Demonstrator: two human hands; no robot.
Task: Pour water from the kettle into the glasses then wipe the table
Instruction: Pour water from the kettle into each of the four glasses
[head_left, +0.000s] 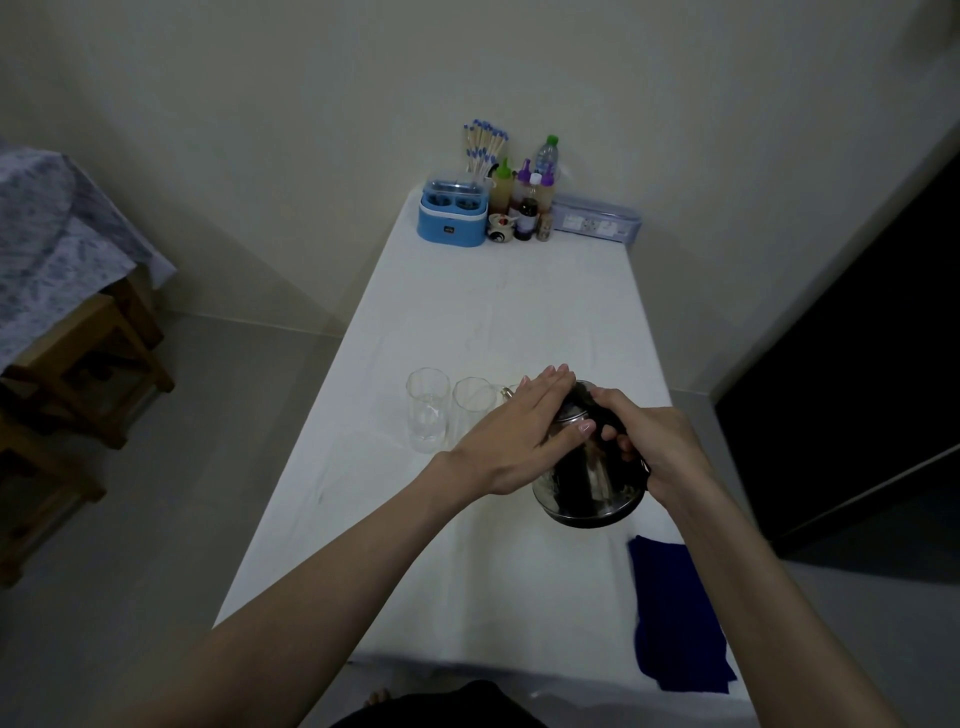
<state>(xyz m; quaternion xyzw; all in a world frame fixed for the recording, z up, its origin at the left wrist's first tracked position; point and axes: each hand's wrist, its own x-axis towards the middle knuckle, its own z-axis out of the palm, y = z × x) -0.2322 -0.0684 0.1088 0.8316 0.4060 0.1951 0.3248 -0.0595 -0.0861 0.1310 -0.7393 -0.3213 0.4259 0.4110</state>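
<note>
Long white table (467, 322), blue cloth (680, 618) lying flat by its near right edge. Steel kettle (589, 486) tipped toward two clear glasses (449, 410) standing side by side just left of it. Right hand (649, 441) curled round the black handle; left hand (519, 431) flat, fingers together, pressing the lid.

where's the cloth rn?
Head view: the blue cloth lies at the table's near right edge, just below the kettle.

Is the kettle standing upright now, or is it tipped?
Tipped. The kettle leans toward the glasses, its base lifted toward the camera.
</note>
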